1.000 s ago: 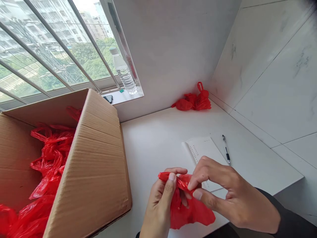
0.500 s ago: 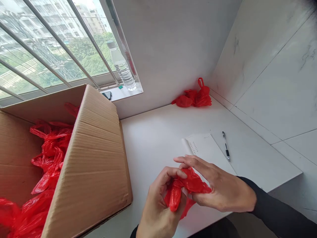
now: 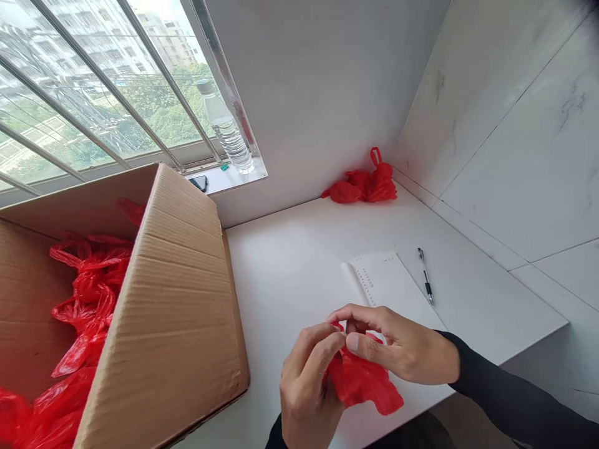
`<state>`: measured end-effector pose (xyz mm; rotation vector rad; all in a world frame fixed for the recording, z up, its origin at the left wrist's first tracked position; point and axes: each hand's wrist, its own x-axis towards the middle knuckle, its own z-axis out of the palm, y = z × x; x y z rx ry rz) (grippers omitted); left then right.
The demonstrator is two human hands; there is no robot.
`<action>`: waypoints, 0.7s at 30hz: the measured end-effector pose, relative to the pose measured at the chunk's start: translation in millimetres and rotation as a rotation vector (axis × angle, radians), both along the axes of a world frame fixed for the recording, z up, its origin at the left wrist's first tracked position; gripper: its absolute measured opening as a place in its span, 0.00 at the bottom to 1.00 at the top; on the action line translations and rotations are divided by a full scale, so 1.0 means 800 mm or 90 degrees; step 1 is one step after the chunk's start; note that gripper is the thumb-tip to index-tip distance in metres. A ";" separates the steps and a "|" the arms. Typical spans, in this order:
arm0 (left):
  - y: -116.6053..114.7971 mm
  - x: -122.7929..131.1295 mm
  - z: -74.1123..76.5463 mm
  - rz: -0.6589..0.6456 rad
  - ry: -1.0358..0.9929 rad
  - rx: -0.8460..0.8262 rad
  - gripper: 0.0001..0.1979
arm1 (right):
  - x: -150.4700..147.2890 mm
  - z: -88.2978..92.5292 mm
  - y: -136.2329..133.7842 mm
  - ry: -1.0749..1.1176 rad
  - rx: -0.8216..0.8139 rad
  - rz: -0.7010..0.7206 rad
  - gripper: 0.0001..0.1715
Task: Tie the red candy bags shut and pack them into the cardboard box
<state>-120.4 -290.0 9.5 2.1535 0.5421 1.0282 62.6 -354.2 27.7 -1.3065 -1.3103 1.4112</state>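
The bag (image 3: pixel 367 381) is pinched by the left hand (image 3: pixel 311 377) and the right hand (image 3: pixel 397 342), both nearly closed, above the tabletop (image 3: pixel 285 274); its free end, bunched half a second ago, is now spread below.

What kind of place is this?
Probably a work corner in a room high up: there's a white table, a big cardboard box holding red plastic bags, and a barred window looking down on trees.
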 end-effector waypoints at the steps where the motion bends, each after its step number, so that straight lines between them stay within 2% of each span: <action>1: -0.002 0.000 -0.002 0.001 -0.009 -0.012 0.17 | 0.000 -0.001 0.001 0.012 0.003 0.002 0.23; 5: -0.008 0.002 -0.012 0.060 -0.072 -0.040 0.14 | -0.003 -0.001 0.005 0.064 0.014 -0.016 0.16; 8: -0.012 0.002 -0.020 0.090 -0.106 -0.034 0.17 | -0.005 0.000 0.006 0.098 0.001 -0.038 0.16; 12: -0.018 -0.002 -0.027 0.128 -0.053 -0.006 0.22 | -0.005 -0.001 0.005 0.147 -0.019 -0.085 0.15; 17: -0.026 -0.010 -0.045 0.172 -0.028 -0.047 0.20 | -0.003 -0.003 0.000 0.076 -0.007 -0.099 0.16; 21: -0.025 -0.042 -0.063 0.265 -0.011 -0.147 0.17 | 0.014 -0.007 -0.013 0.010 -0.001 -0.116 0.16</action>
